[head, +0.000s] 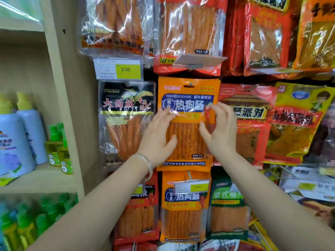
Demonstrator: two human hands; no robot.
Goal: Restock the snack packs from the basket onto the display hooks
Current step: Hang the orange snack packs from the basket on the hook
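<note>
While beside orange pack [186, 142], black pack [125, 120]

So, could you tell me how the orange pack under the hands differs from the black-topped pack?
The orange pack has a blue label; the black-topped pack has red lettering. The left hand and right hand overlap the orange pack, not the black-topped pack. Both show orange sticks.

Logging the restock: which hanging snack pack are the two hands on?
The upper orange pack, between a black pack and a red pack; left hand and right hand touch it.
</note>
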